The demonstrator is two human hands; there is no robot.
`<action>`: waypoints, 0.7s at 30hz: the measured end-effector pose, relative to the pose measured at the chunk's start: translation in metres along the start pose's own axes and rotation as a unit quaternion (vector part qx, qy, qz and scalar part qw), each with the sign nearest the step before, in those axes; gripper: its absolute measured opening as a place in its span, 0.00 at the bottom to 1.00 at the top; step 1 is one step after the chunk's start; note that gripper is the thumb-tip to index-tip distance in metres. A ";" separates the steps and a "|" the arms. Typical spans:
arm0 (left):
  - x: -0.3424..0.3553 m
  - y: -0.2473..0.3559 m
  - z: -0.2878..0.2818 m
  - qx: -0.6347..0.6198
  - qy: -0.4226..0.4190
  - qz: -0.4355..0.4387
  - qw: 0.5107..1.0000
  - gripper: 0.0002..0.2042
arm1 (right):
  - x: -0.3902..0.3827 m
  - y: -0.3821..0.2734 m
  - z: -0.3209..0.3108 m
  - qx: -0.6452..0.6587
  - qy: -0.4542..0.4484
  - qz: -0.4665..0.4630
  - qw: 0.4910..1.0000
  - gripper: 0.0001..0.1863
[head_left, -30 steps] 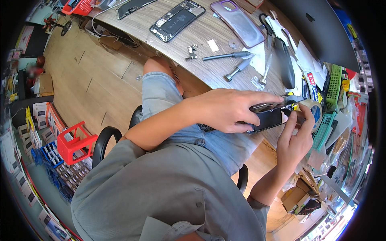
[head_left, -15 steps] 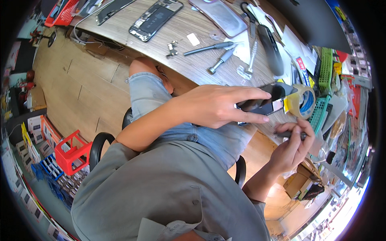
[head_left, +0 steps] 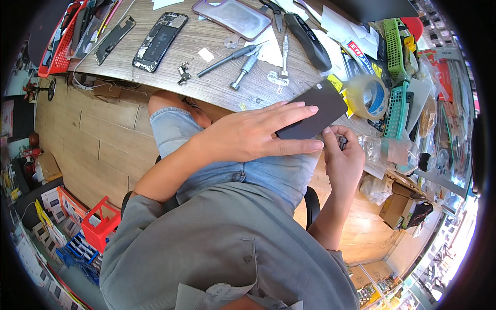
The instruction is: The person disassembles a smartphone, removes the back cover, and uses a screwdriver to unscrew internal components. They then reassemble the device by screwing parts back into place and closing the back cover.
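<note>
A flat, dark, phone-sized screen panel point(head_left: 323, 106) is tilted above the desk's near edge, with a small light spot near its far end. My left hand point(head_left: 253, 132) grips it from the left, fingertips on its face and thumb along the near side. Close to the panel's near right corner, my right hand point(head_left: 345, 157) pinches a slim dark tool with a round cap point(head_left: 342, 140), like a screwdriver; the fingers hide most of it. Beyond my hands lie two screwdrivers point(head_left: 225, 60) point(head_left: 244, 71), a silver one point(head_left: 285, 57) and an opened phone point(head_left: 159, 42) with its battery showing.
A roll of clear tape point(head_left: 368, 97) stands right of the panel, beside green baskets point(head_left: 396, 111). Farther back are a black handheld device point(head_left: 308, 44), scissors point(head_left: 277, 18) and a clear phone case point(head_left: 232, 18). Small metal parts point(head_left: 183, 73) lie near the desk's front edge.
My right hand has moved left and up to the panel's near corner with its tool. The panel has turned to show a plain dark face. The whole view has shifted.
</note>
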State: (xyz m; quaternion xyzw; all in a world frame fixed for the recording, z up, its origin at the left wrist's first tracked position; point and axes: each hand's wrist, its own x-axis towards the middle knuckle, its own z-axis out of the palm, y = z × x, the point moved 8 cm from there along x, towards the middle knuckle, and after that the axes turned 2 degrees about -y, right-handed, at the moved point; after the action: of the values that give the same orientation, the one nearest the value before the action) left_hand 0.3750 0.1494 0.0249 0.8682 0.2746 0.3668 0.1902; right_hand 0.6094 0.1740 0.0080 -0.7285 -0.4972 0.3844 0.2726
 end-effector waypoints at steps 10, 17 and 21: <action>-0.011 0.022 0.022 -0.028 0.050 -0.030 0.998 0.27 | -0.026 0.004 0.011 0.069 -0.051 0.011 0.996 0.13; -0.008 0.035 0.029 -0.060 0.102 -0.072 0.990 0.25 | -0.047 0.034 0.028 0.252 -0.052 0.010 0.966 0.23; -0.011 0.038 0.038 -0.095 0.138 -0.064 0.984 0.35 | -0.047 0.050 0.027 0.334 -0.058 0.021 0.941 0.28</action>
State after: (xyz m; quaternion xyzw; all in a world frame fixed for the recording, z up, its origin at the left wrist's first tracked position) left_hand 0.4100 0.1079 0.0141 0.7681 0.3168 0.4945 0.2551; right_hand 0.6031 0.1126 -0.0325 -0.5822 -0.3401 0.5755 0.4627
